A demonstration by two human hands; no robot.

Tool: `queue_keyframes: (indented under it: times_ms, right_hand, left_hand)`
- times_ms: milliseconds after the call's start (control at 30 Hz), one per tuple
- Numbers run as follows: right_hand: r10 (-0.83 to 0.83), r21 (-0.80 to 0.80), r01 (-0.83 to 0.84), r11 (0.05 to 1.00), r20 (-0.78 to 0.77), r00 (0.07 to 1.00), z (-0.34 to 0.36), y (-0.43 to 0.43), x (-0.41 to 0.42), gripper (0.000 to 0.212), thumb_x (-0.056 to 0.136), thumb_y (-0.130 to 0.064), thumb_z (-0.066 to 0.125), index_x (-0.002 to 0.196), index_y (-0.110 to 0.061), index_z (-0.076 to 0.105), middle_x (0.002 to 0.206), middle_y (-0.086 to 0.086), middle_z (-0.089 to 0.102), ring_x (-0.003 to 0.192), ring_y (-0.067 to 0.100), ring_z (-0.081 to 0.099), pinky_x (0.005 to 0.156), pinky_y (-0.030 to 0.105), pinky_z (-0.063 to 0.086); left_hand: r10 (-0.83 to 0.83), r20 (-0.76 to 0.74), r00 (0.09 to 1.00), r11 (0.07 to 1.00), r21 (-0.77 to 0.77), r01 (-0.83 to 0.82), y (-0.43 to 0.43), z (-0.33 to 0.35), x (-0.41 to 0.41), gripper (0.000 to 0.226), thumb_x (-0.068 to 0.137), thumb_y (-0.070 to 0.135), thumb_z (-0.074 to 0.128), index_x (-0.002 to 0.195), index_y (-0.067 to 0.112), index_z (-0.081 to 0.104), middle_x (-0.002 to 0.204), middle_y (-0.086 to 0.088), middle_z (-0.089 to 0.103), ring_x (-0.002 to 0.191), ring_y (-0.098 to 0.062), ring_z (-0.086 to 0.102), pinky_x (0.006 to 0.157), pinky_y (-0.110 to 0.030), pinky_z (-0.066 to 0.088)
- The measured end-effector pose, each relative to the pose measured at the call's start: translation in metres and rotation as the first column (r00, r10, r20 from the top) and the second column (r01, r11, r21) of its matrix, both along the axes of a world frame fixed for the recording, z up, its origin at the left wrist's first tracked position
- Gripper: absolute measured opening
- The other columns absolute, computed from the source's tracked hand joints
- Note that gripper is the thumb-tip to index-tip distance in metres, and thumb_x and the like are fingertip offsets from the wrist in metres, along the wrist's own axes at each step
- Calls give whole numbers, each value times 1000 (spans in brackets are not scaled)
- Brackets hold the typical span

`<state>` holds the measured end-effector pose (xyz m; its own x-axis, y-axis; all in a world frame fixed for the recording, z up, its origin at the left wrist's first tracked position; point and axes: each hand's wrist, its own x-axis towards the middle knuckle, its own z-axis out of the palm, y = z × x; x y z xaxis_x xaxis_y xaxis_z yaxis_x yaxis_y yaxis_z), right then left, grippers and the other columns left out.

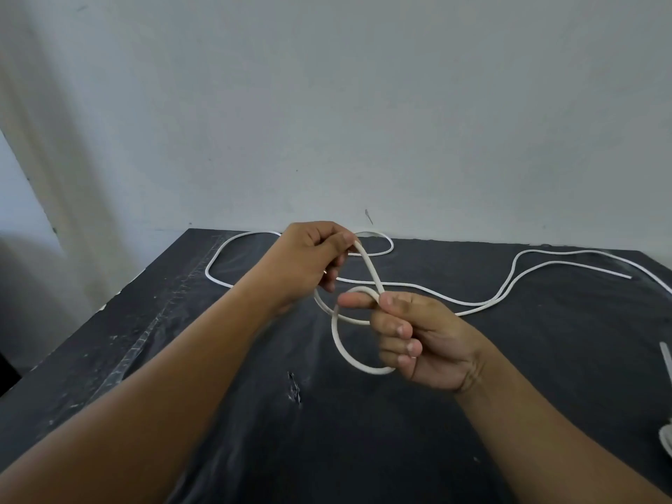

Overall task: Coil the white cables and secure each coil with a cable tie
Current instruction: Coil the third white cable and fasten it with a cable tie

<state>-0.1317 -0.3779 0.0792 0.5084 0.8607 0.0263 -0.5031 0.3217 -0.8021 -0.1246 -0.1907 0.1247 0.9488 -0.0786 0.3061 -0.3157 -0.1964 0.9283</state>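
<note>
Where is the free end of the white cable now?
In the head view, the cable's free end lies on the dark table, far right, beyond the right hand.

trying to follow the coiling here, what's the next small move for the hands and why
Probably the left hand should bring its pinched stretch of the white cable over to the right hand, laying another loop on the one held there. Only a loop or so is gathered so far, and most of the cable is loose on the black table.
</note>
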Motion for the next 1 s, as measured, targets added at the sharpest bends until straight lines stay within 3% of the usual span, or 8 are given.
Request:
queue_keyframes:
  times_ms: [133,267,367,433,633,733,833,1000]
  right_hand:
    - [-18,48,22,999,-68,998,6,-2,2,12,87,-25,65,88,-12,64,52,-9,40,38,2,26,39,16,34]
    - [-345,-27,345,938,-164,924,20,-7,5,35,89,-44,48,63,-22,46,44,-8,24,41,9,9,38,20,15]
    - [-521,-9,532,847,-216,826,32,-13,16,37,91,-39,47,58,-23,43,42,-8,21,34,8,14,36,21,14]
    - [-611,3,629,777,-234,756,43,-19,24,40,95,-36,44,57,-23,43,42,-8,19,32,8,17,35,22,14]
    - [-776,102,815,571,-256,576,80,-41,44,42,97,-32,42,57,-22,43,44,-8,19,34,10,14,35,21,14]
    - [-775,118,799,590,-195,601,82,-39,50,39,97,-34,43,60,-21,43,45,-8,21,36,10,16,36,21,18]
    - [-741,84,746,661,-89,666,76,-25,51,34,97,-34,44,65,-19,45,44,-7,24,35,9,19,37,20,23]
    - [-721,-44,728,685,110,685,54,1,48,32,101,-27,38,72,-16,47,48,-4,29,40,12,25,46,25,30]
  left_hand:
    - [25,-38,999,1000,-6,-25,2,-15,6,24,98,18,50,83,10,67,53,4,40,44,-8,31,43,-24,27]
    - [26,-103,994,999,26,-23,11,-42,6,16,95,20,55,89,12,68,53,8,40,48,-9,29,46,-24,25]
    - [36,-106,994,999,11,-35,16,-49,5,14,95,17,55,85,22,64,53,5,40,49,-11,29,47,-24,25]
    - [94,-38,995,991,94,-90,23,-47,6,19,94,17,55,80,28,62,54,3,41,50,-13,29,49,-26,26]
    - [228,130,965,915,311,-258,52,-41,11,11,93,21,57,87,30,58,65,-12,48,58,-20,37,60,-32,34]
    - [222,193,956,834,471,-288,52,-38,10,14,90,22,59,86,35,60,68,-8,59,60,-19,49,64,-32,43]
    - [72,345,936,736,615,-283,34,-30,1,16,87,14,60,91,28,66,72,9,57,69,-9,51,65,-17,36]
    - [-151,450,880,669,702,-244,7,-20,-8,21,87,25,50,97,25,69,80,11,56,78,-9,47,78,-8,31]
